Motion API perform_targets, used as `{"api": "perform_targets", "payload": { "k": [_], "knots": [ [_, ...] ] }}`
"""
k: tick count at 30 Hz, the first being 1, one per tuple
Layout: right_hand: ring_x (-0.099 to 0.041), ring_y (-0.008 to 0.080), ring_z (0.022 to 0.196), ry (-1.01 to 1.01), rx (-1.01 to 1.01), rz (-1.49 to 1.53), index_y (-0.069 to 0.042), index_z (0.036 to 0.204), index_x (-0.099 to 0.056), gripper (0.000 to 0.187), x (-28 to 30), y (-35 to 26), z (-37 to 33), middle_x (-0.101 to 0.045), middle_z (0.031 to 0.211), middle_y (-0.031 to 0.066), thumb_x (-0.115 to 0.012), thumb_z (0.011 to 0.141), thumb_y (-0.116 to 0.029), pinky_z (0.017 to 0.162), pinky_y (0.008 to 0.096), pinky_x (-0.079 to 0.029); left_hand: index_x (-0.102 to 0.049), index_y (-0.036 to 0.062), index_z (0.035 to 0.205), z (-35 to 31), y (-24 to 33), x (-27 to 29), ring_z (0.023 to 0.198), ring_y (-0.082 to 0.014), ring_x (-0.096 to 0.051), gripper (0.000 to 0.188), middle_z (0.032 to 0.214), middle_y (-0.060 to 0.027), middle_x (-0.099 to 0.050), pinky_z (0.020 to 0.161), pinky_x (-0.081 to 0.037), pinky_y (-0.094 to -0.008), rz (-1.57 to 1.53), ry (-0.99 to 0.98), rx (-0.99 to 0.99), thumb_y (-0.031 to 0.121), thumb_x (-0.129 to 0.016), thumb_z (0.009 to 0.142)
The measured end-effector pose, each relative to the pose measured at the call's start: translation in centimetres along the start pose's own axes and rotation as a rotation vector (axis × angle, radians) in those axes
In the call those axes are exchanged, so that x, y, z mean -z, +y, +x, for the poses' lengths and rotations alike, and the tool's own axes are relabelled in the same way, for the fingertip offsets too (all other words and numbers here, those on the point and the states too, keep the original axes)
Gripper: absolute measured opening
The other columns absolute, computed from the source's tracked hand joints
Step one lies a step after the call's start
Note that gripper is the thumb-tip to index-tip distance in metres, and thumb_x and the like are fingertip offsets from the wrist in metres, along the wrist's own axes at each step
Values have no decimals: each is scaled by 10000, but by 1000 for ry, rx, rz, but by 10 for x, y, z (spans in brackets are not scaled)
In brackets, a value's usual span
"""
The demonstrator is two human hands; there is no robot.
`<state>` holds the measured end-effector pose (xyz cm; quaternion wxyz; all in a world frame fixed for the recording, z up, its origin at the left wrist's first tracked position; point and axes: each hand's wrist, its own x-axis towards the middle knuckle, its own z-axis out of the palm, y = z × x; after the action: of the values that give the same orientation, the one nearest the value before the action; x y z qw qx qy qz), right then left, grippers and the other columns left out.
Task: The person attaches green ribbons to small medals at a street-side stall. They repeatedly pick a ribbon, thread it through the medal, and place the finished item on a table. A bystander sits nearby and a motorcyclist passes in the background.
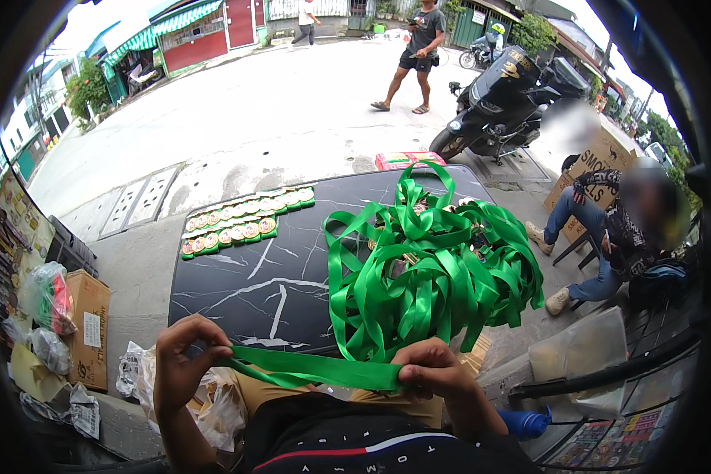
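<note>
A length of green ribbon [312,370] is stretched between my two hands, low over my lap at the near edge of the table. My left hand [183,357] pinches one end with thumb and fingertips. At the other end, my right hand [438,371] has its fingers closed on the ribbon. Just beyond it lies a big tangled heap of green ribbons [426,284], with a few medals partly showing among the loops. Round gold-coloured medals [233,234] with green ribbon lie side by side in overlapping rows at the table's far left. Whether the held ribbon carries a medal cannot be seen.
The black marble-patterned table [213,288] stands before me. A pink package [409,160] lies at its far edge. A cardboard box [89,328] and plastic bags are on the left. A seated person [628,213] is at the right, near a parked motorcycle [498,103]. Another person [423,55] walks beyond.
</note>
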<state>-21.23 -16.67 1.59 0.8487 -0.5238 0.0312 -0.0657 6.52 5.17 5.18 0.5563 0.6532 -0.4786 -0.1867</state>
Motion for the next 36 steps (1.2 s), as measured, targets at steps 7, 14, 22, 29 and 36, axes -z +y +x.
{"api": "perform_targets", "payload": {
  "k": [7,14,22,29,36],
  "knots": [
    [-509,14,528,132,-61,-88,-17,1014,-644,186,8,17,12,-610,674,-7,-592,971,-190,431,171,-317,-517,13,613,-7,5,-9,705,-191,-542,485,674,-86,-521,684,-425,-319,-721,-420,-47,385,-629,903],
    [-514,44,493,120,-71,4,60,925,-653,152,7,14,-12,-617,659,40,-622,914,-88,423,187,-315,-564,-27,817,-1,8,0,679,-85,-530,355,762,-42,-522,562,-408,-224,-660,-423,14,185,-839,744],
    [-492,108,464,252,156,-87,-2,1016,-619,109,10,34,-17,-609,693,78,-593,925,-57,376,213,-355,-669,-5,850,-8,6,15,912,-164,-574,162,949,-75,-569,798,-458,-301,-149,-134,-298,143,-735,846],
    [-520,137,457,131,-59,-253,28,1036,-626,126,18,46,1,-618,696,92,-566,942,-30,394,243,-391,-631,-61,980,-23,16,12,958,-198,-586,118,1026,-181,-628,783,-470,-303,-860,-343,10,-32,-636,865],
    [-624,190,693,157,53,-185,31,1114,-589,195,14,46,5,-665,876,145,-593,932,-40,604,308,-514,-401,20,1188,7,0,7,858,-193,-650,399,809,-112,-690,810,-483,-307,-1138,-295,-124,-71,-557,833]
  ]
}}
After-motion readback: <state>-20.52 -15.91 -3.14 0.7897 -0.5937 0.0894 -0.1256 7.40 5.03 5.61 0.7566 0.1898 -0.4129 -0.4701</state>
